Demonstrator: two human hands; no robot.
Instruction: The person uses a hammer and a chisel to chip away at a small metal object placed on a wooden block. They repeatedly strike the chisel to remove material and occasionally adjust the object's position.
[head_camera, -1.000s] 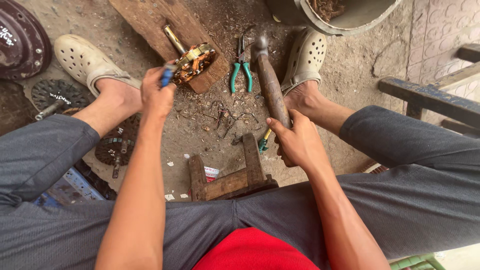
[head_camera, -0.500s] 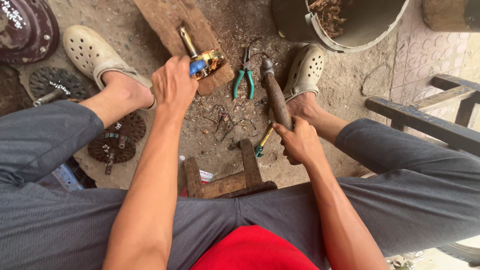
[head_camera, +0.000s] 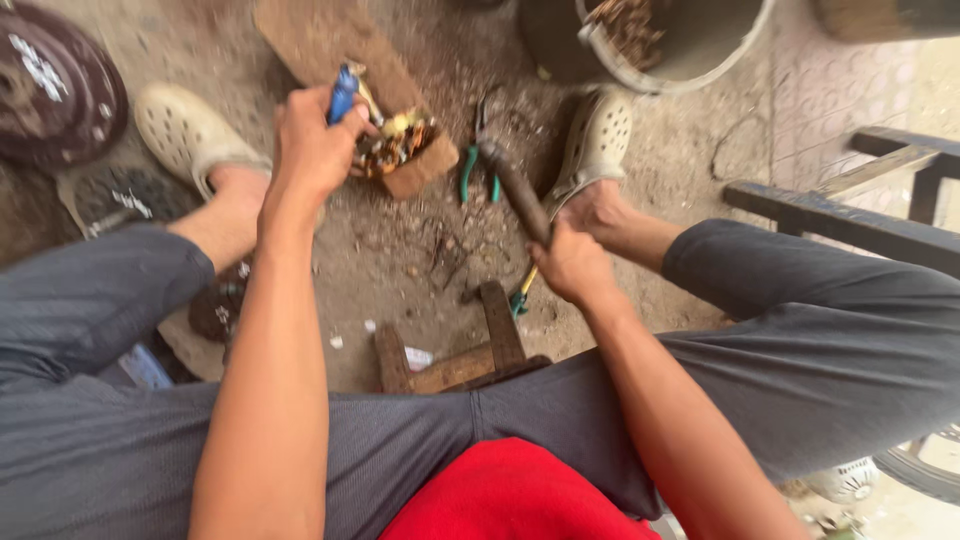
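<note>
Head view: the person sits low on a small wooden stool (head_camera: 455, 355), knees spread, looking down at a dirt floor (head_camera: 400, 260). The left hand (head_camera: 315, 145) is closed tight around the blue handle of a chisel-like tool (head_camera: 345, 92), whose metal tip is set against a small motor part with copper windings (head_camera: 395, 145). That part rests on a wooden block (head_camera: 345, 55) lying on the floor between the feet, which wear pale perforated clogs (head_camera: 185, 130).

The right hand (head_camera: 570, 262) is wrapped around the dark wooden handle of a hammer (head_camera: 515, 190). The hammer is tilted with its head towards the block, short of the tool and not touching it.

As for progress, the copper wire looks loosened and frayed, bunched in a tangled orange-gold mass, but it remains attached to the part; the stripping seems partway done, with most of the winding yet to come free. The blur hides finer detail.

Green-handled pliers (head_camera: 478, 165) lie on the floor just beside the block, and a green-and-yellow screwdriver (head_camera: 522, 292) lies below the right hand. A grey bucket (head_camera: 700, 50) holding scrap stands at the top, dark round metal discs (head_camera: 55, 85) lie at the left, and a dark wooden frame (head_camera: 850, 210) crosses the right.
</note>
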